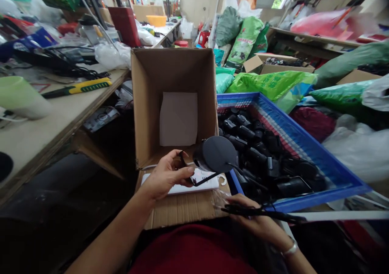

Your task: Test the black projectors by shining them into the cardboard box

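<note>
Above the cardboard flap, my left hand (168, 175) is closed, thumb and fingers pinching the edge of a black device with a flat round disc (219, 153) and a thin bar; its exact kind I cannot tell. A dark cord (247, 177) runs from it to the right. My right hand (252, 217) is lower, closed around a bundled black cable (264, 213), with crinkled clear plastic (220, 197) at its fingertips. Under the device lies a white power strip-like bar (179, 187) with print, partly hidden by my left hand.
An upright cardboard box (146, 116) opens toward me. To its right, a blue crate (334, 164) holds several black devices (252, 144). A wooden table (88, 104) on the left bears a yellow-black cutter (88, 87) and a pale green cup (21, 98). Bags surround the crate.
</note>
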A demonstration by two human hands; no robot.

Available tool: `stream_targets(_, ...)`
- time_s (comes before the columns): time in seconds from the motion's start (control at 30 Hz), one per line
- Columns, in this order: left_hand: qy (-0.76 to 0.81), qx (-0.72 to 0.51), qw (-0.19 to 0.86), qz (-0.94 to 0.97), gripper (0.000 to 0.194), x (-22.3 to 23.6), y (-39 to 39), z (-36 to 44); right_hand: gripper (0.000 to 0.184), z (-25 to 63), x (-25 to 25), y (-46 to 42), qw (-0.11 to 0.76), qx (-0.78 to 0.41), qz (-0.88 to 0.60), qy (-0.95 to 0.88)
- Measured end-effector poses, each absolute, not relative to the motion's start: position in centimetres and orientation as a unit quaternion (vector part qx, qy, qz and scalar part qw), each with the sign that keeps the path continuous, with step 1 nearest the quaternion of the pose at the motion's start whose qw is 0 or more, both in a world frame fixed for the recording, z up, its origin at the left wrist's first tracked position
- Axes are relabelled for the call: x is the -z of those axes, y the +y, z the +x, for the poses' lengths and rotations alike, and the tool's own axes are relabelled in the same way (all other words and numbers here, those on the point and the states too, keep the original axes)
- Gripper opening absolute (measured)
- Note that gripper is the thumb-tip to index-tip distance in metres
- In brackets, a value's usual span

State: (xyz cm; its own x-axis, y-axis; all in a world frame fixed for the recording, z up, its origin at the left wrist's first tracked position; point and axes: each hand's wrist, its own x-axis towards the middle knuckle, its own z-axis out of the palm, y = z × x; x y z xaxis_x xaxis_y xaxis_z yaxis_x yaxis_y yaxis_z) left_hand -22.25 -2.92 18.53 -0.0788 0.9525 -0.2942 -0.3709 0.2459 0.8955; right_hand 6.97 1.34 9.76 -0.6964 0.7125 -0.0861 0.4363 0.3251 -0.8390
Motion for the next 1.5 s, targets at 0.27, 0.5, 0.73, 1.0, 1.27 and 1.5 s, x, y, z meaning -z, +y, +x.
stream_targets(0.27, 0.477, -0.629, 0.567, 0.236, 0.048, -20.3, -3.5, -24.2, 0.026, 2.4, -10.4, 3.0, 0.224, -0.367, -0.391, -0.814)
stream_targets(0.5, 0.502, -0.66, 0.523, 0.197, 0.049, -19.6, -4.0, -25.3, 0.005, -2.4, -10.5, 5.5, 0.255, -0.338, -0.353, -0.835)
stream_targets(0.73, 0.508, -0.666, 0.516, 0.181, 0.05, -17.8, -4.3, -25.8, 0.013, -3.1, -8.1, 7.0, 0.272, -0.317, -0.356, -0.836)
stream_targets(1.0, 0.502, -0.671, 0.52, 0.166, 0.051, -16.2, -4.4, -26.4, 0.016, -3.7, -8.7, 6.3, 0.231, -0.293, -0.336, -0.865)
stream_targets(1.27, 0.466, -0.715, 0.503, 0.136, 0.056, -14.4, -3.9, -25.9, 0.017, -3.8, -6.4, 4.5, 0.268, -0.262, -0.346, -0.86)
stream_targets(1.5, 0.434, -0.728, 0.507, 0.156, 0.059, -13.1, -3.9, -25.5, 0.017, -3.8, -4.8, 4.6, 0.305, -0.196, -0.358, -0.86)
